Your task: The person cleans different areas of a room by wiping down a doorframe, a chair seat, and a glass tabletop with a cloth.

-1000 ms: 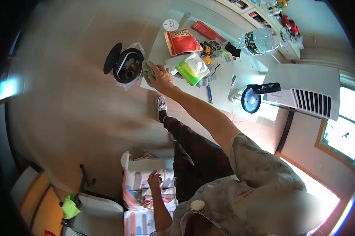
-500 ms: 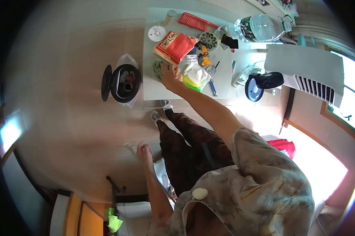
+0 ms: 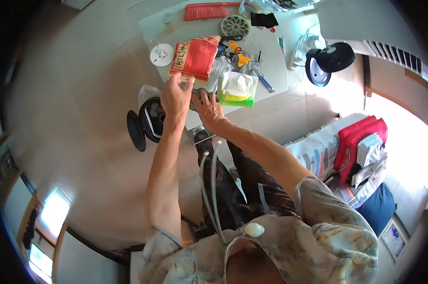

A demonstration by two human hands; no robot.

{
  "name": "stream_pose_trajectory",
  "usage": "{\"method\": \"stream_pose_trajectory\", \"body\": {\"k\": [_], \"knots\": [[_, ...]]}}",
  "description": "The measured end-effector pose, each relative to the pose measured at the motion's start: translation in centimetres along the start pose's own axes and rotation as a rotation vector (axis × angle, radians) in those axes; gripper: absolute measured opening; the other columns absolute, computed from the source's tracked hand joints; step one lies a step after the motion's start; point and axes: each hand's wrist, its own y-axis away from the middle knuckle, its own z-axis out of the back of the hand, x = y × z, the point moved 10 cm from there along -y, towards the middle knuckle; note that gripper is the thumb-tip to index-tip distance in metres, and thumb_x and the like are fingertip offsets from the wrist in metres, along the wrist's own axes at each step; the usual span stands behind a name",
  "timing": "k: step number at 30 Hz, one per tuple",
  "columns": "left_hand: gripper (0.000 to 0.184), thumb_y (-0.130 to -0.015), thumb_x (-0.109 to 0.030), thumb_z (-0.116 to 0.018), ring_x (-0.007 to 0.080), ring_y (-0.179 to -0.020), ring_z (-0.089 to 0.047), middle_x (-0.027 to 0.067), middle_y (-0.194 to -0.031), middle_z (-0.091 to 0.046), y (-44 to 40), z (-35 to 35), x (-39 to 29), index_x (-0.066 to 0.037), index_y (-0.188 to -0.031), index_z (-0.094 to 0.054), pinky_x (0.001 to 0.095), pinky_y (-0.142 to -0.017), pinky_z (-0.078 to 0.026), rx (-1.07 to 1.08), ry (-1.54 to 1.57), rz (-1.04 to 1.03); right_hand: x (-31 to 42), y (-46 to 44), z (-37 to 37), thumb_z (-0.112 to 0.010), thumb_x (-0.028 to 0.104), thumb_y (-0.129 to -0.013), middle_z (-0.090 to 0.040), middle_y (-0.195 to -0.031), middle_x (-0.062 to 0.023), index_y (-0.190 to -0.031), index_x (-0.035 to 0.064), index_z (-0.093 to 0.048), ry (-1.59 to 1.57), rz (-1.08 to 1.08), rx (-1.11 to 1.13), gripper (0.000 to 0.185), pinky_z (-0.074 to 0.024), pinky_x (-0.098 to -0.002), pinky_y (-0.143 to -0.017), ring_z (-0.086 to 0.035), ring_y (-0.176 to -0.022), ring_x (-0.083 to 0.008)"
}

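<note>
Red packet (image 3: 195,57), lying on the worktop (image 3: 276,66) and apparently not yet lifted, is meeting the left hand (image 3: 177,97) at its near edge, grip indeterminable, while the right hand (image 3: 210,108), fingers spread, is covering a greenish cloth (image 3: 193,106), both handlings seemingly remaining unfinished.
</note>
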Motion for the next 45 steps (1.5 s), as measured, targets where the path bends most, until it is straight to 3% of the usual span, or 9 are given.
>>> {"method": "stream_pose_trajectory", "body": {"k": [4,8,10,20,28,39,43,44,45], "knots": [[0.085,-0.077,-0.047,-0.075,0.0384,-0.090,-0.067,0.0340,-0.122,-0.052,-4.5,-4.9,-4.9,0.002,-0.136,-0.039,0.0418,-0.077,-0.056,0.161,-0.280,-0.042,-1.4,0.6,-0.4,-0.060,0.007,-0.078,-0.041,-0.126,-0.0138,-0.134,0.0145,-0.045,-0.030,-0.021,-0.037,0.058,-0.0545,-0.0396,-0.075,-0.049,-0.104,-0.0343],[0.100,-0.080,-0.045,-0.072,0.0426,-0.087,-0.068,0.0520,-0.134,-0.018,-5.0,-8.9,-5.0,0.002,-0.147,-0.016,0.0361,-0.066,-0.060,0.255,-0.499,0.032,-4.1,1.5,0.1,-0.062,0.007,-0.076,-0.041,-0.128,-0.0125,-0.135,0.0164,-0.044,-0.022,-0.076,-0.072,0.062,-0.0523,-0.0403,-0.084,-0.049,-0.106,-0.0341],[0.096,-0.082,-0.042,-0.070,0.0425,-0.087,-0.068,0.0512,-0.136,-0.018,-4.7,-9.4,-5.2,0.002,-0.147,-0.015,0.0371,-0.068,-0.060,0.221,-0.509,0.045,-5.7,2.2,0.0,-0.062,0.007,-0.075,-0.041,-0.132,-0.0121,-0.137,0.0181,-0.043,-0.054,-0.142,-0.054,0.066,-0.0495,-0.0415,-0.091,-0.048,-0.110,-0.0339],[0.067,-0.087,-0.018,-0.056,0.0456,-0.098,-0.064,0.0471,-0.136,-0.027,-3.8,-10.2,-4.3,0.004,-0.143,-0.027,0.0424,-0.082,-0.056,0.174,-0.626,-0.101,-8.9,3.3,1.1,-0.056,0.010,-0.084,-0.043,-0.132,-0.0098,-0.139,0.0234,-0.044,-0.172,-0.178,-0.090,0.058,-0.0497,-0.0399,-0.091,-0.050,-0.113,-0.0312],[0.062,-0.087,-0.012,-0.053,0.0491,-0.112,-0.055,0.0411,-0.141,-0.028,-1.5,-9.3,-3.6,0.001,-0.142,-0.029,0.0482,-0.087,-0.052,0.024,-0.482,-0.238,-9.0,3.4,1.3,-0.055,0.009,-0.084,-0.042,-0.133,-0.0107,-0.139,0.0235,-0.044,-0.191,-0.160,-0.081,0.058,-0.0499,-0.0404,-0.092,-0.049,-0.116,-0.0339],[0.051,-0.091,-0.002,-0.046,0.0506,-0.126,-0.043,0.0338,-0.139,-0.039,1.5,-4.4,-2.3,0.007,-0.140,-0.031,0.0503,-0.104,-0.041,-0.145,0.082,-0.323,-9.1,3.1,0.8,-0.055,0.010,-0.085,-0.043,-0.132,-0.0096,-0.139,0.0250,-0.043,-0.182,-0.120,-0.098,0.058,-0.0505,-0.0399,-0.092,-0.050,-0.114,-0.0341],[0.042,-0.098,-0.015,-0.048,0.0350,-0.113,-0.057,0.0238,-0.129,-0.054,3.4,-5.1,2.5,0.006,-0.134,-0.042,0.0396,-0.094,-0.046,-0.064,0.358,-0.010,-9.2,3.1,0.8,-0.056,0.011,-0.085,-0.043,-0.131,-0.0099,-0.139,0.0249,-0.043,-0.182,-0.118,-0.088,0.058,-0.0499,-0.0395,-0.093,-0.050,-0.113,-0.0340],[0.038,-0.099,-0.021,-0.050,0.0224,-0.099,-0.059,0.0147,-0.118,-0.060,3.9,-4.6,1.8,0.003,-0.128,-0.049,0.0338,-0.085,-0.047,-0.072,0.511,0.061,-9.3,3.0,0.9,-0.056,0.011,-0.085,-0.043,-0.131,-0.0100,-0.139,0.0248,-0.043,-0.184,-0.122,-0.074,0.058,-0.0498,-0.0397,-0.093,-0.050,-0.113,-0.0341],[0.036,-0.099,-0.021,-0.051,0.0200,-0.097,-0.058,0.0124,-0.116,-0.061,4.4,-4.4,1.6,0.001,-0.127,-0.050,0.0323,-0.084,-0.047,-0.058,0.600,0.139,-9.2,3.1,0.7,-0.056,0.011,-0.085,-0.043,-0.131,-0.0101,-0.139,0.0247,-0.043,-0.188,-0.127,-0.059,0.058,-0.0496,-0.0398,-0.093,-0.051,-0.112,-0.0342]]}}
